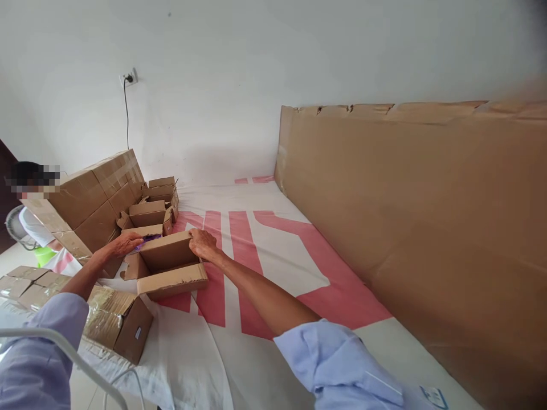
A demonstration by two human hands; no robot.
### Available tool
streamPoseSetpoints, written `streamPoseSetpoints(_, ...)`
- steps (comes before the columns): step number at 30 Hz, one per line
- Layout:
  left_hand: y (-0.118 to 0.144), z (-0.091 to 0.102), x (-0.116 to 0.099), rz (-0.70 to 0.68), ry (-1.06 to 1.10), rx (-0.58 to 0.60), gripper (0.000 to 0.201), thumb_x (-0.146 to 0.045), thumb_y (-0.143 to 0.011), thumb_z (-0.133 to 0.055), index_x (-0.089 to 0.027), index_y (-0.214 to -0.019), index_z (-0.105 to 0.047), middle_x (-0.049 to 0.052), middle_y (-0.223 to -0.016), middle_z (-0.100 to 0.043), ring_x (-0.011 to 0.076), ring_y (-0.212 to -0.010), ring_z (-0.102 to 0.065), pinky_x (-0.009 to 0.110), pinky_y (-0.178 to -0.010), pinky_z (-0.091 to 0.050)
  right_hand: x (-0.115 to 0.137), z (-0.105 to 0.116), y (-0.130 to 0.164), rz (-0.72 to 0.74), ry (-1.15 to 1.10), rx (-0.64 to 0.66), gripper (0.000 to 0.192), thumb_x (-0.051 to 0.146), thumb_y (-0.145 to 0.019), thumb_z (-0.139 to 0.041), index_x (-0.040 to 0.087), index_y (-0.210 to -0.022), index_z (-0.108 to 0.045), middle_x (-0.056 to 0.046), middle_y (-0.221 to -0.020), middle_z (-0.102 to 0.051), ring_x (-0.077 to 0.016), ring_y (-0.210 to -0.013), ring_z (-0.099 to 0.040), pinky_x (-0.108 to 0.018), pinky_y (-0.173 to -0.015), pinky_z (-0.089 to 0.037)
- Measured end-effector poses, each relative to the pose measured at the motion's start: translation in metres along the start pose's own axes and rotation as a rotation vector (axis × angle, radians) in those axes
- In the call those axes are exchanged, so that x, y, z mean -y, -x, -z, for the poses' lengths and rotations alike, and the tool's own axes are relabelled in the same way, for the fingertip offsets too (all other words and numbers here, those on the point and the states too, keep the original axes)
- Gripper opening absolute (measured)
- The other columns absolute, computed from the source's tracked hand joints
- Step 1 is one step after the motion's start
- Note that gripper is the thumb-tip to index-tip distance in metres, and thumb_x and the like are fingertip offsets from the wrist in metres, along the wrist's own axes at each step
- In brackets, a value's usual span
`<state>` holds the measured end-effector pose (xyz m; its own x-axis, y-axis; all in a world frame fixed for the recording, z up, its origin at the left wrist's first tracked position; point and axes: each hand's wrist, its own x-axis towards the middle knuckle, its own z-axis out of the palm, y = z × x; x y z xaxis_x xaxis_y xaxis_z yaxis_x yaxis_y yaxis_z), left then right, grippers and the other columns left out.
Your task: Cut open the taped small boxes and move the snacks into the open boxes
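Observation:
An open cardboard box [171,279] sits on the cloth-covered table with its flaps raised. My right hand [203,245] is closed on the far right corner of this box, fingers curled over its upper edge. My left hand [125,244] is beyond the box's left end, palm down with its fingers bent together. Right at those fingertips a shiny purple item [152,238] shows between this box and the one behind. What the left fingers hold, if anything, is hidden.
Several open cardboard boxes [147,215] stand in a row behind, beside a stack of taped cartons [96,196]. Taped boxes [115,322] line the left front edge. A tall cardboard panel [410,228] borders the right. A person [38,225] is at far left; a white tube [64,344] crosses the lower left.

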<state>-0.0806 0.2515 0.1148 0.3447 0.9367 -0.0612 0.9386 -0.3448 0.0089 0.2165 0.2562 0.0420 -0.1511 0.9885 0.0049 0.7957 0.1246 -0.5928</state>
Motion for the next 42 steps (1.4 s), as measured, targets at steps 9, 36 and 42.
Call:
streamPoseSetpoints(9, 0.041, -0.019, -0.082, -0.052, -0.112, 0.184, 0.092, -0.05, -0.073, -0.084, -0.028, -0.156, -0.051, 0.013, -0.159, -0.057, 0.039, -0.145, -0.054, 0.046, -0.117, -0.044, 0.024, -0.019, -0.005, 0.01, -0.054, 0.008, 0.038, 0.015, -0.096, -0.05, 0.018, -0.129, -0.07, -0.017, -0.129, -0.075, -0.0299, -0.12, -0.07, -0.036, -0.091, -0.051)
streamPoseSetpoints(36, -0.029, -0.039, -0.019, 0.191, -0.467, 0.097, 0.024, -0.025, -0.088, -0.075, -0.02, -0.111, -0.079, 0.017, -0.123, -0.074, 0.0375, -0.117, -0.071, 0.045, -0.096, -0.049, -0.157, 0.055, 0.139, 0.222, -0.411, -0.278, 0.04, 0.039, -0.096, -0.052, 0.023, -0.128, -0.069, -0.011, -0.126, -0.073, -0.0244, -0.104, -0.073, -0.036, -0.076, -0.06)
streamPoseSetpoints(42, -0.068, -0.041, -0.013, 0.218, -0.478, 0.028, 0.025, -0.024, -0.089, -0.069, -0.017, -0.111, -0.077, 0.02, -0.126, -0.073, 0.0401, -0.119, -0.069, 0.046, -0.095, -0.045, -0.189, 0.07, 0.17, 0.072, -0.378, -0.334, 0.04, 0.048, -0.098, -0.051, 0.025, -0.125, -0.069, -0.011, -0.127, -0.074, -0.0251, -0.103, -0.074, -0.035, -0.068, -0.061)
